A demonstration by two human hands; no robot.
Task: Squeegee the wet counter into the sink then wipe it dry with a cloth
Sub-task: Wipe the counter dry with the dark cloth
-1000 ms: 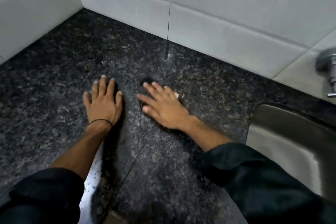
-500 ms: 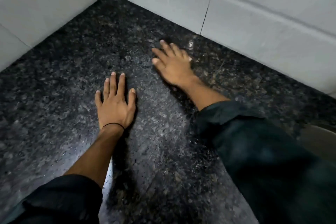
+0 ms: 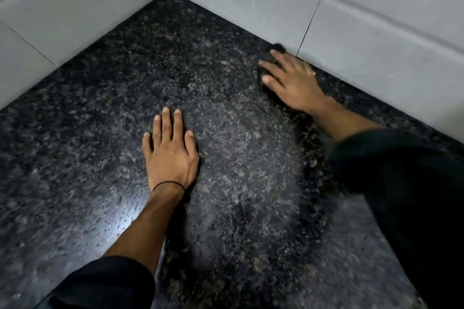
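The dark speckled granite counter (image 3: pixel 95 113) fills the view, with a glossy wet sheen near its front left. My left hand (image 3: pixel 170 150) lies flat on it, palm down, holding nothing. Far right, by the back wall, my right hand (image 3: pixel 291 80) presses flat on a dark cloth (image 3: pixel 277 47). Only a small dark edge of the cloth shows past my fingertips; the rest is hidden under the palm. The hand is blurred by motion. No squeegee and no sink are in view.
White tiled walls (image 3: pixel 251 0) meet in a corner at the top and bound the counter at the back and left. A tile joint (image 3: pixel 315 5) runs down to the counter just beside my right fingertips. My dark sleeves cover the lower corners.
My right hand has slid the cloth away from me, up to the back wall. The view has swung left, so the sink and tap have dropped out of sight. My left hand stays planted.
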